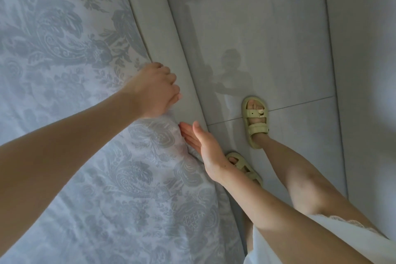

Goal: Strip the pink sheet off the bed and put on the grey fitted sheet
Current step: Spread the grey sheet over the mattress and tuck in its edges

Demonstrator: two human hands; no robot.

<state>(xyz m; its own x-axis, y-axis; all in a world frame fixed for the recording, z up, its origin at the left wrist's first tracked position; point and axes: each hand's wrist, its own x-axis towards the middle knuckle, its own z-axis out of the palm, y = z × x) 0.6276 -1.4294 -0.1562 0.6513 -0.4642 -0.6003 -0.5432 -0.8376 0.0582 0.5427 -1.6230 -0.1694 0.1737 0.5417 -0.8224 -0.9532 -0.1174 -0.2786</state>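
A pale sheet with a grey floral pattern (pixel 70 83) covers the bed across the left of the head view. My left hand (pixel 156 88) has its fingers curled over the sheet's edge at the bed's side, gripping the fabric. Just below it, my right hand (pixel 201 143) is flat with straight fingers, its fingertips pressed against the sheet's edge where it meets the grey bed frame (pixel 162 34). No pink sheet is in view.
The padded bed frame runs diagonally from top centre to bottom. Right of it lies a glossy grey tiled floor (pixel 278 38). My feet in pale green sandals (pixel 255 120) stand close beside the frame.
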